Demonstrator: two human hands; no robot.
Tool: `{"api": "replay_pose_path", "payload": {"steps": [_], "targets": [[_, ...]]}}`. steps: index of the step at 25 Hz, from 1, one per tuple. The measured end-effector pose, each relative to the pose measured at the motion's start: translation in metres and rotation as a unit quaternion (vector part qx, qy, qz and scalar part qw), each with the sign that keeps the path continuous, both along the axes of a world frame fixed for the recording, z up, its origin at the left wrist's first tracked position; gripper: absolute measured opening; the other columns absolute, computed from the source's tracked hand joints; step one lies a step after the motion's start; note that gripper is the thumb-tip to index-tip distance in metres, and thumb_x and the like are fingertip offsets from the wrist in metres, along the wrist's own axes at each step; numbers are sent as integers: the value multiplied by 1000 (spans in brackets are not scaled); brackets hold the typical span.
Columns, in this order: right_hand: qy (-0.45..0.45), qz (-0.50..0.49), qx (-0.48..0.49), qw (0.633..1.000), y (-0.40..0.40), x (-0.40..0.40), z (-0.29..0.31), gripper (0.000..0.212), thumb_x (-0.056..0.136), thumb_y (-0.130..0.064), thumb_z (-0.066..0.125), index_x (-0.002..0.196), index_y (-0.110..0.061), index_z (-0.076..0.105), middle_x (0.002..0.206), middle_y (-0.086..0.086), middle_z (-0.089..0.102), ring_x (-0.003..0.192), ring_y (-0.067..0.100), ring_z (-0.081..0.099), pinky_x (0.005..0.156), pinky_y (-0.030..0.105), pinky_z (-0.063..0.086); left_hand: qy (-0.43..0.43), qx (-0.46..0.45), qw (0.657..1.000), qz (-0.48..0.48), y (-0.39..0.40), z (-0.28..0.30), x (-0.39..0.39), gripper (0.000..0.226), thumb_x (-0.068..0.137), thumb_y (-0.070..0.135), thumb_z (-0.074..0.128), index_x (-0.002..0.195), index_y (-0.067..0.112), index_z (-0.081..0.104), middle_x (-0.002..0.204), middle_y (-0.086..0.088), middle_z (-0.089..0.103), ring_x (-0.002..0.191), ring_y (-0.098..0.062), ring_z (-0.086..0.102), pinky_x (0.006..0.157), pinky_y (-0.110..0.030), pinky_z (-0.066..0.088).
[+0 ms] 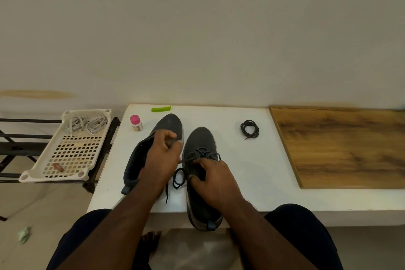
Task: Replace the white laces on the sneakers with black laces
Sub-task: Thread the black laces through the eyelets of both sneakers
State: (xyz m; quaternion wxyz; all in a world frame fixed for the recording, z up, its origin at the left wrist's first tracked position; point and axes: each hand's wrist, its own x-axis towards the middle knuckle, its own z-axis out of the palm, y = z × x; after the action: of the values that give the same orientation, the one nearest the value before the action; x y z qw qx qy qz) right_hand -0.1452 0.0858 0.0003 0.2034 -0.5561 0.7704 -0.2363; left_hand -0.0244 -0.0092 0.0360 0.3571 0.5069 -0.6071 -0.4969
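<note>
I see the black lace [198, 155] half-threaded through the right dark grey knit sneaker [202, 173], whose long axis runs away from me on the white table [252, 171], and my right hand [215, 182] is nearest, its grip pinching the lace at the eyelets with loose ends trailing leftward. My left hand [163, 160] grips the tongue area of the left sneaker [153, 151]. I count two sneakers, one coiled spare black lace [249, 129] well right, and two white laces [86, 124] in the perforated white tray [43, 173].

Both bare forearms extended forward from the lower edge, converging toward the centre, left hand [161, 158] raised slightly farther ahead, fingers curled with thumb against fingertips, right hand [213, 178] palm-down, fingers bent, knuckles uppermost
</note>
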Motion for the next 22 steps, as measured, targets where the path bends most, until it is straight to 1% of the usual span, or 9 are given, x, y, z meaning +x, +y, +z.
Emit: {"api": "replay_pose_path", "payload": {"steps": [3,6,8,10,12,14,16,18,22], "targets": [[-8,3,2,1000,-1,1,-2,42,83,-48,53,121,-32,62,115,-9,68,107,15,59,96,35,51,-297,-114,923,-216,-4,-24,-3,18,97,18,57,112,22,67,107,1,65,101,-18,62,91,-32,48],[-11,1,9,1000,-2,1,-2,41,84,-46,54,123,-33,61,117,-9,67,109,14,58,99,36,50,-366,-101,891,-248,-5,-17,-9,19,99,15,52,106,16,70,104,-4,69,97,-20,64,93,-34,49],[-9,5,3,1000,-1,-1,-1,44,85,-44,56,127,-31,60,121,-8,67,112,15,58,100,35,49,-296,-134,932,-162,0,-9,-9,17,98,17,50,90,19,64,89,0,65,81,-15,59,81,-35,51],[-14,6,2,1000,0,-2,1,47,86,-42,59,132,-29,58,127,-6,65,118,16,55,103,33,47,-117,-74,990,-19,5,-1,-6,20,97,20,46,79,20,54,75,-2,59,68,-15,55,71,-35,49],[-17,5,2,1000,1,-2,2,48,87,-40,61,133,-28,58,130,-5,64,120,16,55,103,32,46,128,59,988,68,3,8,-3,20,99,16,40,86,15,55,76,-6,65,72,-19,64,74,-38,55],[-17,6,-3,1000,1,-2,2,46,86,-40,61,131,-27,60,126,-5,65,116,16,58,100,30,48,173,95,978,64,0,7,0,16,100,11,39,97,16,54,78,-7,66,70,-21,65,69,-35,55],[-17,4,-4,1000,0,-2,2,43,85,-40,60,126,-27,62,120,-6,68,110,14,60,96,30,50,-15,25,999,-27,-2,-3,0,18,99,13,46,104,26,58,81,-4,64,69,-16,59,66,-30,50],[-12,9,-7,1000,-1,-1,1,40,84,-40,58,121,-27,65,114,-7,69,104,14,61,95,31,51,-233,-55,958,-157,-1,-12,-3,19,99,17,51,111,23,66,95,-2,68,78,-13,61,76,-26,49],[-19,5,-2,1000,-1,-1,1,35,87,-38,60,121,-29,63,115,-8,68,105,14,59,97,30,48,-392,-102,879,-251,-2,-7,-9,24,100,13,49,111,12,71,105,-6,70,95,-22,65,77,-18,41]]}}
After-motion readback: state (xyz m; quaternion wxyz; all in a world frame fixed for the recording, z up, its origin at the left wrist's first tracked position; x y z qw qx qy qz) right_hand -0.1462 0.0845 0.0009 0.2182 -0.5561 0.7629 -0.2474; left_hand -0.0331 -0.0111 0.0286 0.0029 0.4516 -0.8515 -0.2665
